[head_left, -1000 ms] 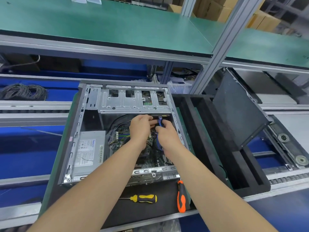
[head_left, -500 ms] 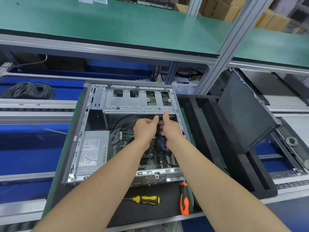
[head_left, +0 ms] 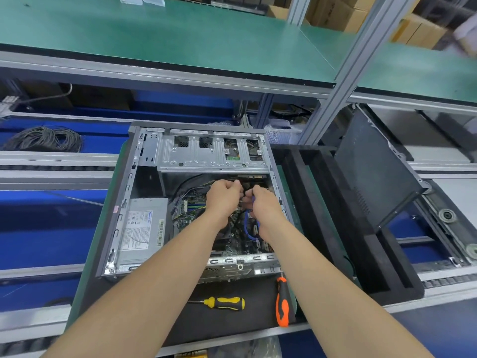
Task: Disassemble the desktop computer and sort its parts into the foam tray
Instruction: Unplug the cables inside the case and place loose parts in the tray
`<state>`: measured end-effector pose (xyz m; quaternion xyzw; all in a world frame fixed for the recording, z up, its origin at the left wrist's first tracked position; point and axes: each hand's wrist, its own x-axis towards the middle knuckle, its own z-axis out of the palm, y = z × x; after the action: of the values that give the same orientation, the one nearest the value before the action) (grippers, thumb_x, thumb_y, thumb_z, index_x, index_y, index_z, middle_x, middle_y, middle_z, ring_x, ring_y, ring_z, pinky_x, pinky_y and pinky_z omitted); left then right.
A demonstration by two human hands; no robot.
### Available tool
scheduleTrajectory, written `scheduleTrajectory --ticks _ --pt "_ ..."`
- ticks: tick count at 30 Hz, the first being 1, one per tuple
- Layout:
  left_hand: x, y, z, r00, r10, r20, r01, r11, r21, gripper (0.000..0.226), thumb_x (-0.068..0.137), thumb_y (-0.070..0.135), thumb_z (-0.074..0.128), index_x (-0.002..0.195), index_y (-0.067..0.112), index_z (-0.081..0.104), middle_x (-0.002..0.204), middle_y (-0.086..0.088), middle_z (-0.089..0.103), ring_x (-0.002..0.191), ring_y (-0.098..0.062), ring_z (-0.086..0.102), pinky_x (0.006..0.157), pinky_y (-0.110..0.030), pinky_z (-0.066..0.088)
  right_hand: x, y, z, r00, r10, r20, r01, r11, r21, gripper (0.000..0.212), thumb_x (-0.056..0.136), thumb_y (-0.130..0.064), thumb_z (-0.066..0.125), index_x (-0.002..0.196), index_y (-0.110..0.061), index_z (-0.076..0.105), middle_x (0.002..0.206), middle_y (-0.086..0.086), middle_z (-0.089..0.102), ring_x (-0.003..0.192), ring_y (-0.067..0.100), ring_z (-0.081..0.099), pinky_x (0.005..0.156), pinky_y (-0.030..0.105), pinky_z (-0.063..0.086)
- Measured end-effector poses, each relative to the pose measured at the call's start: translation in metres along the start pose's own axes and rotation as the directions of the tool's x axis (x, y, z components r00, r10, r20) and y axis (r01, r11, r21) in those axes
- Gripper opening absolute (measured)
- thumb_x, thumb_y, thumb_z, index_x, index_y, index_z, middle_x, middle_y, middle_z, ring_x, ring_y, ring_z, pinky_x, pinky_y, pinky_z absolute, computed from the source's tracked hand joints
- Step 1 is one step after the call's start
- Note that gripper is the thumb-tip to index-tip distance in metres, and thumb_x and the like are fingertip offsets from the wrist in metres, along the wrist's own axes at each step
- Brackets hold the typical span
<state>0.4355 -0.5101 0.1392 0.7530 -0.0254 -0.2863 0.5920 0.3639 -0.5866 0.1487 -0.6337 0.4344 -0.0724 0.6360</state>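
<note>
Now we are freeing the blue cable (head_left: 247, 227) inside the computer case (head_left: 124, 202).
The cable loops over the motherboard (head_left: 191, 208) in the case on the counter (head_left: 84, 285). We judge it thin, light and floppy, so grip the stiff plug, not the cord, because the socket looks fragile. The right hand (head_left: 263, 206) fingers pinch its upper end. The left hand (head_left: 223, 200) fingers are curled just beside it, holding what, we cannot tell. The foam tray (head_left: 320, 202) sits to the case's right.
</note>
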Motion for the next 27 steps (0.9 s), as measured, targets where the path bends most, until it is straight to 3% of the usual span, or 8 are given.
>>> scheduleTrajectory --ticks 4,10,13,17,20,22,24,27 --pt "-0.008 0.000 -0.013 0.956 0.029 0.291 -0.024 1.000 -0.021 0.035 0.096 -0.002 0.048 0.126 0.013 0.057 0.118 -0.011 0.071 0.112 -0.027 0.068 0.097 -0.048 0.058 -0.016 -0.009 -0.013 0.959 -0.261 0.108 0.278 0.943 -0.184 0.031 0.106 -0.025 0.041 0.095 -0.015 0.068 0.103 0.007 0.072 0.105 0.027 0.068 0.095 0.052 0.058" --pt "-0.023 0.001 -0.009 0.824 0.039 0.566 -0.298 0.879 0.373 0.052 0.088 0.006 0.070 0.135 0.021 0.051 0.130 -0.001 0.064 0.123 -0.019 0.059 0.107 -0.043 0.047 -0.027 -0.045 -0.046 0.864 -0.454 0.217 0.503 0.792 -0.347 0.030 0.104 -0.031 0.049 0.089 -0.027 0.075 0.094 -0.012 0.073 0.097 0.012 0.067 0.091 0.047 0.058" --pt "-0.029 -0.001 -0.002 0.759 0.083 0.646 -0.537 0.639 0.550 0.042 0.086 0.038 0.080 0.123 0.027 0.063 0.134 0.000 0.060 0.125 -0.021 0.055 0.108 -0.038 0.043 -0.032 -0.053 -0.060 0.819 -0.506 0.272 0.574 0.695 -0.434 0.030 0.104 -0.035 0.052 0.086 -0.032 0.076 0.067 -0.017 0.062 0.065 0.000 0.053 0.069 0.034 0.050" --pt "-0.036 -0.008 0.013 0.797 0.086 0.598 -0.592 0.309 0.744 0.058 0.084 0.050 0.079 0.130 0.020 0.061 0.141 -0.006 0.054 0.129 -0.031 0.047 0.110 -0.043 0.038 -0.036 -0.056 -0.074 0.821 -0.466 0.331 0.562 0.759 -0.327 0.028 0.105 -0.031 0.053 0.095 -0.022 0.077 0.074 -0.001 0.065 0.069 0.011 0.060 0.075 0.043 0.056" --pt "-0.040 -0.003 0.023 0.817 0.062 0.573 -0.576 0.049 0.816 0.042 0.090 0.054 0.069 0.118 0.023 0.065 0.131 -0.004 0.059 0.121 -0.032 0.050 0.106 -0.046 0.038 -0.037 -0.056 -0.080 0.818 -0.445 0.364 0.550 0.789 -0.274 0.027 0.106 -0.029 0.054 0.100 -0.018 0.077 0.077 0.002 0.067 0.070 0.011 0.063 0.074 0.036 0.057" --pt "-0.039 0.001 0.018 0.798 0.117 0.591 -0.602 0.146 0.785 0.018 0.094 0.041 0.069 0.097 0.024 0.065 0.112 -0.004 0.066 0.107 -0.030 0.058 0.095 -0.042 0.045 -0.034 -0.057 -0.082 0.817 -0.438 0.375 0.546 0.796 -0.260 0.025 0.105 -0.028 0.054 0.103 -0.018 0.077 0.080 0.005 0.069 0.071 0.012 0.065 0.071 0.032 0.057" --pt "-0.035 0.003 0.004 0.775 0.175 0.607 -0.630 0.286 0.722 0.026 0.094 0.029 0.067 0.073 0.028 0.052 0.084 -0.001 0.064 0.085 -0.027 0.058 0.076 -0.036 0.043 -0.029 -0.059 -0.082 0.826 -0.425 0.369 0.527 0.814 -0.243 0.023 0.105 -0.027 0.055 0.107 -0.017 0.076 0.088 0.010 0.073 0.073 0.014 0.066 0.070 0.030 0.056" --pt "-0.027 0.007 -0.017 0.793 0.247 0.557 -0.607 0.400 0.687 0.030 0.092 0.045 0.059 0.069 0.026 0.063 0.071 -0.004 0.065 0.068 -0.025 0.058 0.062 -0.035 0.038 -0.019 -0.065 -0.079 0.837 -0.430 0.338 0.522 0.814 -0.256 0.019 0.105 -0.025 0.057 0.113 -0.018 0.073 0.091 0.009 0.076 0.075 0.016 0.069 0.069 0.027 0.058"
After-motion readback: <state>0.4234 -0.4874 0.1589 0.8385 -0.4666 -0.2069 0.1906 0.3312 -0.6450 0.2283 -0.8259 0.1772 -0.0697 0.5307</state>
